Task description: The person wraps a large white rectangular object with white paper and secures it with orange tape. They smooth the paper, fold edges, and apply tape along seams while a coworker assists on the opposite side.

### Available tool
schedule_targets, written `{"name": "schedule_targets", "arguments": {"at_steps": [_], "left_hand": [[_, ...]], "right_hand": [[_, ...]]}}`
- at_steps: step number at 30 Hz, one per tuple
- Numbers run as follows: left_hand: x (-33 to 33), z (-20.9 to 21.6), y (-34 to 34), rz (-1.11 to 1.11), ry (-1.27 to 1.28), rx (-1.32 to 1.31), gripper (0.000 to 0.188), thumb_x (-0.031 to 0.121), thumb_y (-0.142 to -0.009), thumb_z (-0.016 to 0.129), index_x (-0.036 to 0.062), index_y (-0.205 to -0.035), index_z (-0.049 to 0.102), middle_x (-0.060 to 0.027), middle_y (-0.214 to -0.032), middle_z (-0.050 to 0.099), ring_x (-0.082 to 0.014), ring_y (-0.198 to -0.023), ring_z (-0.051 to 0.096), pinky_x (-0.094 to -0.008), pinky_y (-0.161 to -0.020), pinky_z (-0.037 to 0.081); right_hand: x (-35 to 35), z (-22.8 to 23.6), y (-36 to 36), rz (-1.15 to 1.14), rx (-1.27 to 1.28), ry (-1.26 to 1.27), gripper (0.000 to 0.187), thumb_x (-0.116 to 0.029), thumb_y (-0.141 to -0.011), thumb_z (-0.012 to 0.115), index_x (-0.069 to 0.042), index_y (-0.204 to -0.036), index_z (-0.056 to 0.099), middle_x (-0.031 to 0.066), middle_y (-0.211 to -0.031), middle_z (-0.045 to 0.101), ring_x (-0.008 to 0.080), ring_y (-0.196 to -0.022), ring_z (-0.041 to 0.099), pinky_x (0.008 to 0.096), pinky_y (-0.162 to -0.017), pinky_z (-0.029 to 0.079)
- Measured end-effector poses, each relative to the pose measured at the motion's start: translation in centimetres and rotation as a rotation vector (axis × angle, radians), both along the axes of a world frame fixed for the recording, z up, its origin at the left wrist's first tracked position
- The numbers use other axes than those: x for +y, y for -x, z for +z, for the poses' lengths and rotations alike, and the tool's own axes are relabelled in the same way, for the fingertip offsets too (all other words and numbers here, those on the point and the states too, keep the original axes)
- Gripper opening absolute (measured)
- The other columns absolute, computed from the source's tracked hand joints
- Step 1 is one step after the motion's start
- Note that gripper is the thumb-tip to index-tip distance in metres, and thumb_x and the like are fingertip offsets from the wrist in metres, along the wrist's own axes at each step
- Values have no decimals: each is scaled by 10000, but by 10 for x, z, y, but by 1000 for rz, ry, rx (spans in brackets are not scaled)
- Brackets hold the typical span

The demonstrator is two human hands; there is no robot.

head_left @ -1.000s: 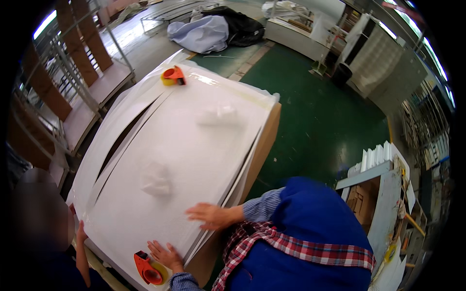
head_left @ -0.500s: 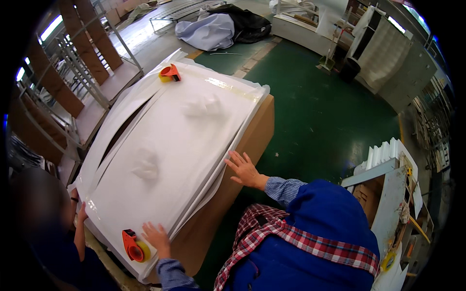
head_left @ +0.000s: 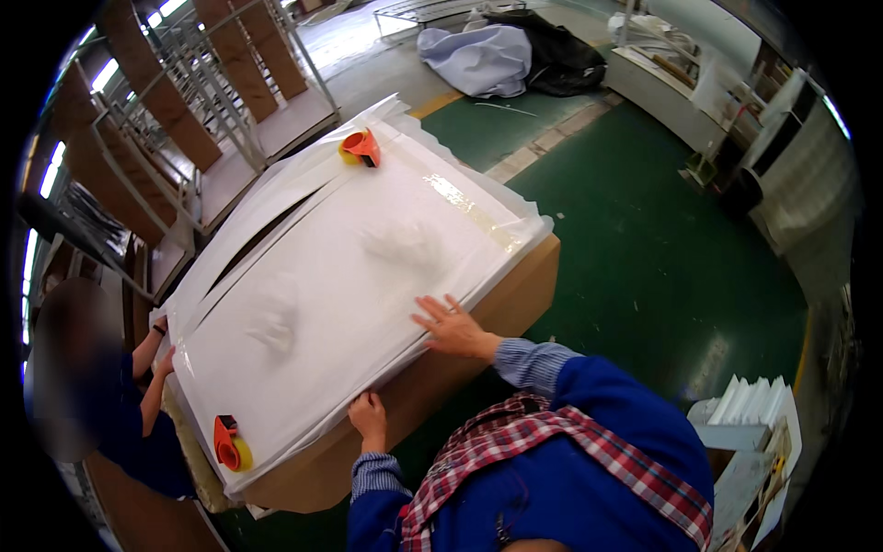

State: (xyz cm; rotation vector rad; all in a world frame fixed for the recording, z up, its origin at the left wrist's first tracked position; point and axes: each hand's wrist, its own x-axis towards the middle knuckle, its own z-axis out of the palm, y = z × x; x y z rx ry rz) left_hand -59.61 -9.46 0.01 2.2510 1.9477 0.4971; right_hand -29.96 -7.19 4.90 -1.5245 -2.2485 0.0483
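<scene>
A large cardboard box point(head_left: 528, 287) lies before me, its top covered by a white foam sheet point(head_left: 336, 276). At the sheet's near edge my left hand point(head_left: 369, 421) has its fingers curled over and pinched on the edge. To its right, my right hand point(head_left: 453, 329) lies flat on the sheet near the same edge, fingers spread. A long dark slit point(head_left: 267, 235) runs between layers on the far left side. One red tape dispenser point(head_left: 365, 147) rests at the far end, another red tape dispenser point(head_left: 223, 443) at the near left corner.
At the left a co-worker point(head_left: 152, 405) in dark blue has both hands at the box's left end. Racks with brown boards point(head_left: 166, 87) stand beyond. Grey and black covers point(head_left: 478, 60) lie on the floor at the back. White ridged pieces point(head_left: 754, 405) are at the right.
My left hand has moved from beside the near tape dispenser rightward to the sheet's edge and closed there. My right hand has come down onto the sheet. The view has shifted.
</scene>
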Motion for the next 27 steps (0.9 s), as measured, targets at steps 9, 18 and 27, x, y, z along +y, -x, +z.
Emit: {"name": "schedule_targets", "arguments": {"at_steps": [9, 18, 27], "left_hand": [[38, 80, -134, 73, 113, -342, 272, 276, -815, 632, 14, -879, 667, -173, -825, 650, -362, -781, 617, -414, -722, 498], [163, 79, -264, -38, -143, -231, 641, 286, -700, 779, -20, -1191, 503, -225, -1289, 385, -377, -1157, 429, -436, -927, 404], [76, 116, -376, -9, 469, -1007, 505, 265, -768, 743, -35, -1120, 537, -164, -1084, 567, -213, -964, 559, -342, -827, 461]], "right_hand": [[35, 6, -128, -160, 398, -47, 626, -165, -774, 644, -27, -1325, 382, 208, -1361, 392, 372, -1144, 466, 425, -955, 377], [-15, 16, -172, -231, 731, 56, 475, -44, -788, 610, -19, -1243, 476, 165, -1234, 532, 283, -1039, 581, 355, -862, 484], [-2, 18, -269, -25, 1874, 937, 685, -178, -859, 639, -79, -1415, 251, 87, -1331, 449, 181, -1130, 499, 308, -875, 477]]}}
